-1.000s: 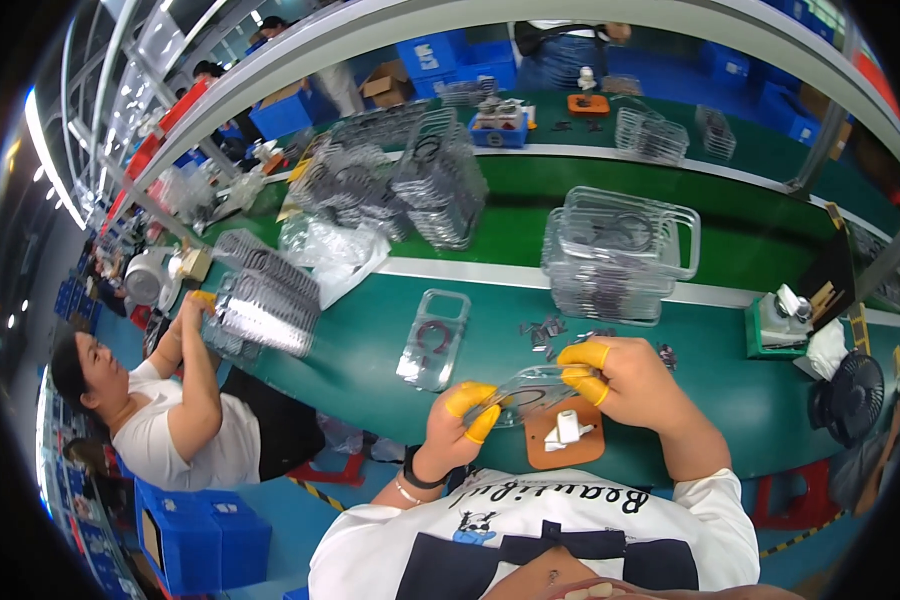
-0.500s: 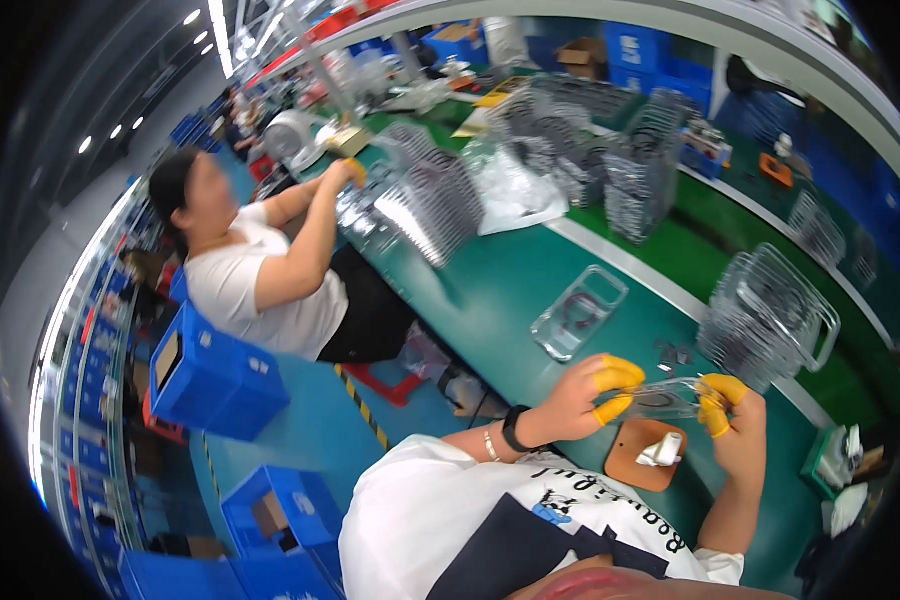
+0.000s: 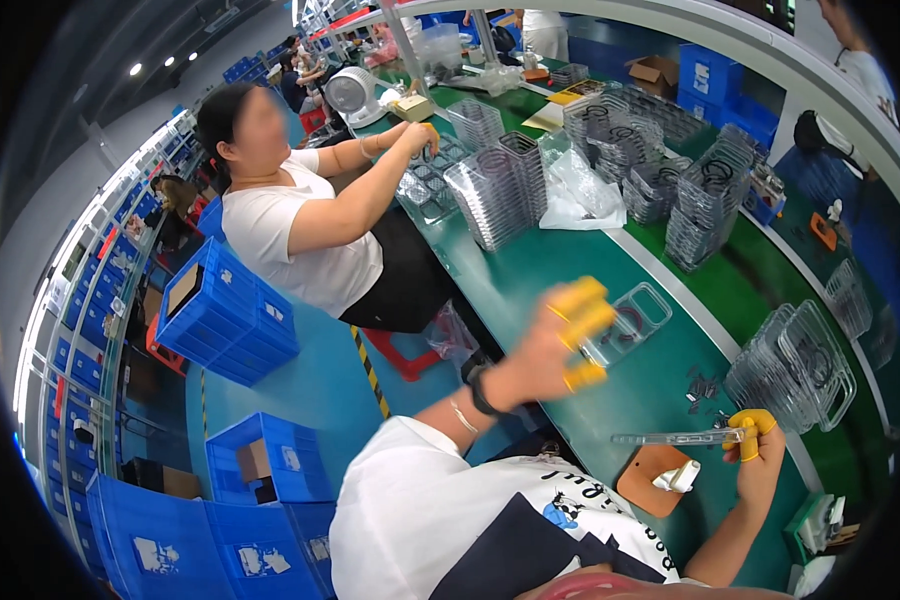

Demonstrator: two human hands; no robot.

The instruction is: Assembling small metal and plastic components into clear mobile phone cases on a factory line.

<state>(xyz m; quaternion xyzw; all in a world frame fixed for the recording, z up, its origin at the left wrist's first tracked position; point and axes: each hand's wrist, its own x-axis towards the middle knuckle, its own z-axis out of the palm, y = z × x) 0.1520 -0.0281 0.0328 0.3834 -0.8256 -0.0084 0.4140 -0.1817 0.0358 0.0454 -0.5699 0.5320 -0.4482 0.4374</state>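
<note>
My right hand (image 3: 755, 450), with yellow finger covers, pinches one end of a clear phone case (image 3: 675, 437) held edge-on above the table. My left hand (image 3: 555, 345), also in yellow finger covers and blurred by motion, is raised with its fingers apart and nothing in them. Just beyond it a clear case with a dark ring (image 3: 650, 308) lies flat on the green table, partly covered by my fingers. Small dark pieces (image 3: 703, 390) are scattered between that case and a stack of clear cases (image 3: 795, 370). Below the held case sits an orange pad (image 3: 638, 480) bearing a white object (image 3: 680, 477).
On my left a co-worker (image 3: 290, 215) in a white top handles clear trays (image 3: 432, 185) at the table. Stacked clear cases (image 3: 710, 200) and a plastic bag (image 3: 582, 190) stand farther back. Blue bins (image 3: 235, 315) fill the floor at left. A green box (image 3: 815, 525) is at right.
My left hand has let go of the clear case and moved left and up, its fingers spreading. The case now stays in my right hand alone, turned edge-on. The head view has shifted.
</note>
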